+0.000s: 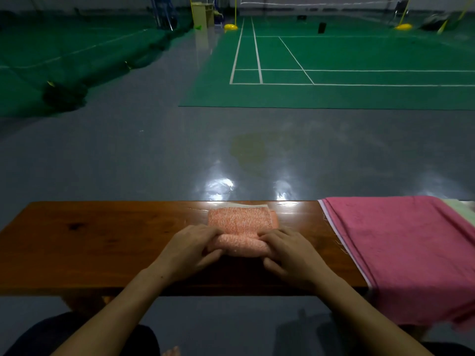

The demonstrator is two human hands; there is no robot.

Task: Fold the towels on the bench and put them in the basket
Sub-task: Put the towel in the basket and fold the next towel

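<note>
- Wooden bench, glossy and long, carries all towels; no basket is visible.
- Pink towel, soft terry, lies unfolded over the bench's right end, waiting.
- Orange towel, nubby, sits mid-bench, partly folded.
- Left hand and right hand curl their fingers around its near fold.

On the wooden counter, the left hand and right hand grip the near rolled edge of an orange towel. A pink towel drapes the counter's right end.
</note>
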